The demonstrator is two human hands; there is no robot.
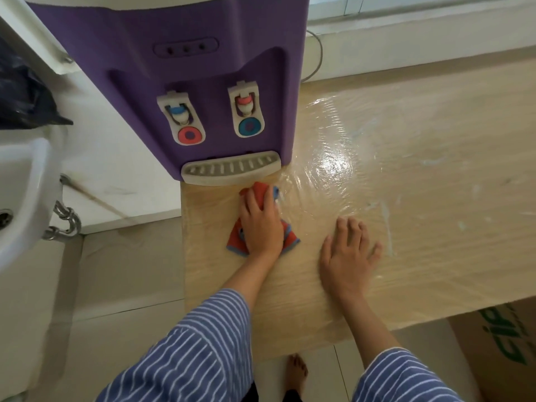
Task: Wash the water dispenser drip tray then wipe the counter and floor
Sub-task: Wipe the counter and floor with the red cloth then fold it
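Note:
A purple water dispenser (185, 82) stands on the plastic-covered wooden counter (420, 169). Its grey slotted drip tray (232, 169) sits in place at the base. My left hand (261, 224) presses flat on an orange and blue cloth (259, 191) on the counter just in front of the tray. The cloth sticks out beyond my fingers and at both sides of my palm. My right hand (348, 250) rests flat on the counter to the right, fingers spread, holding nothing. The counter surface is glossy around the cloth.
A white sink (20, 181) with chrome pipes (65, 224) is at the left, and a black bag (23, 97) lies above it. A cardboard box (499, 352) stands under the counter at the right. My bare foot (295, 372) is on the tiled floor.

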